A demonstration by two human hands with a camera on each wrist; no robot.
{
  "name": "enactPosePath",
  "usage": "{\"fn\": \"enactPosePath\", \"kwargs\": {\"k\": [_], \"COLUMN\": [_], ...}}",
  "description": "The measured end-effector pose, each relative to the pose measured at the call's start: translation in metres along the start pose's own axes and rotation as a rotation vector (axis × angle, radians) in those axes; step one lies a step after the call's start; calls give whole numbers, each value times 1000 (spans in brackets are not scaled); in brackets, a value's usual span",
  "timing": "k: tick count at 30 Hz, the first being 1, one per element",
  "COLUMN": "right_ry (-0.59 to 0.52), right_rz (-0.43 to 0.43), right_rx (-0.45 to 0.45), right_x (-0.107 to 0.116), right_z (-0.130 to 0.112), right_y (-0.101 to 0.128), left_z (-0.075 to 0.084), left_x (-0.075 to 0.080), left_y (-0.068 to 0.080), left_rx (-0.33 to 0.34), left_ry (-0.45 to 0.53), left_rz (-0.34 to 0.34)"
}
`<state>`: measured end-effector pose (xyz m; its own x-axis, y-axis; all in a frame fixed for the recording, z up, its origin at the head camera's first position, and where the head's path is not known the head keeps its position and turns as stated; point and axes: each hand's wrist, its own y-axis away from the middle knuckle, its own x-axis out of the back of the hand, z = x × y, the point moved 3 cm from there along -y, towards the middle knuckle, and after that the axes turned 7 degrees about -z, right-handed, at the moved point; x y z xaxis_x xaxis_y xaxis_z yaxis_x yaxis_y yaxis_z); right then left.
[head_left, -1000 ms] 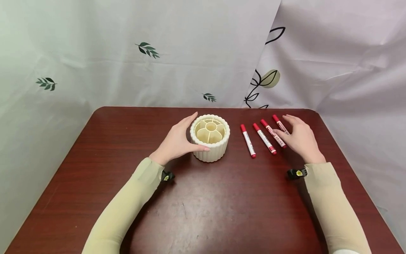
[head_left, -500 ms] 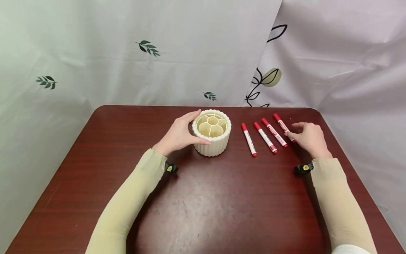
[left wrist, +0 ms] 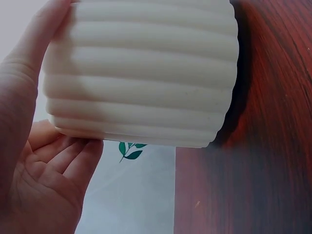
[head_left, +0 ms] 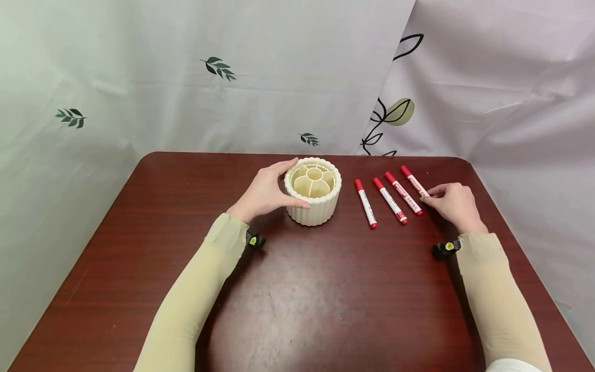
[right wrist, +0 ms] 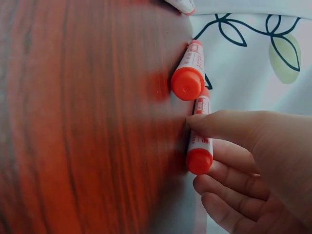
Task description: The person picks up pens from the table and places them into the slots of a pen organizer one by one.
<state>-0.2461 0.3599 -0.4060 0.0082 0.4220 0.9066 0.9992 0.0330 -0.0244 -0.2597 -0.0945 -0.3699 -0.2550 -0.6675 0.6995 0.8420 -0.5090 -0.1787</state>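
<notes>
Your right hand (head_left: 453,203) lies low at the table's (head_left: 325,289) far right, thumb and fingers pinching the near end of the rightmost marker (head_left: 415,183). That marker lies flat, long axis running near-right to far-left. Your left hand (head_left: 262,192) cups the ribbed holder (head_left: 313,192), fingers curled round its wall.

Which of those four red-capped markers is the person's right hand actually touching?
The rightmost red-capped white marker, farthest from the cream ribbed plastic holder. The right hand pinches its near end; the other three markers lie untouched.
</notes>
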Motion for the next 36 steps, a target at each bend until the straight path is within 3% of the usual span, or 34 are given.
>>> {"fn": "enactPosePath", "kwargs": {"k": [22, 32, 36], "right_ry": [-122, -388, -444], "right_rz": [205, 266, 262], "right_rx": [48, -17, -22], "right_x": [20, 28, 30], "right_z": [-25, -45, -54], "right_y": [7, 12, 14], "left_z": [0, -2, -2], "left_x": [0, 0, 0], "left_y": [1, 0, 0], "left_rx": [-1, -5, -13], "left_ry": [-9, 1, 4], "left_rz": [8, 14, 18]}}
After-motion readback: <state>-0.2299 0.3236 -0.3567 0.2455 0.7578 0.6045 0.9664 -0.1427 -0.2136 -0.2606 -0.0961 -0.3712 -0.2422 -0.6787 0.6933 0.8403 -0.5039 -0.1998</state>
